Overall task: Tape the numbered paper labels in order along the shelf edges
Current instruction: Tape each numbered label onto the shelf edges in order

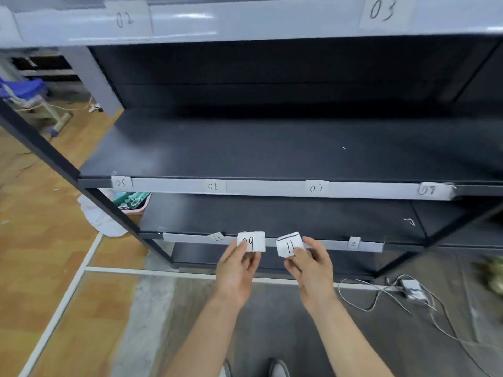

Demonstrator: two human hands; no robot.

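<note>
pink basket (135,206): on the floor at your far left, behind the rack's slanting black post.
top shelf edge (245,23): grey strip running left to right; label 02 (125,19) is taped at its left, label 03 (381,10) at its right, both with digits upright.
middle shelf edge (269,189): from left to right it carries label 05 (121,183), label 06 (212,186), label 07 (316,188) and label 08 (427,190), all upright and spaced well apart.
lower shelf edge (190,238): grey strip with 2 small tags, a tilted left tag (217,236) and a right tag (353,242); their writing is too small to read.
your left hand (236,272): pinches label 09 by its lower left corner, thumb over part of the 0.
label 09 (253,241): held in front of the lower shelf edge, digits upright toward you, long axis level and parallel to the edge; you cannot tell whether it touches the strip.
label 11 (290,244): just right of label 09 with a gap between them, digits upright, a black line along its top, the whole slip tilted so its top edge rises to the right.
your right hand (313,266): grips label 11 at its lower right corner between thumb and fingers.
white cable (375,297): loops on the grey floor at your right, beside a power adapter (411,289).
</note>
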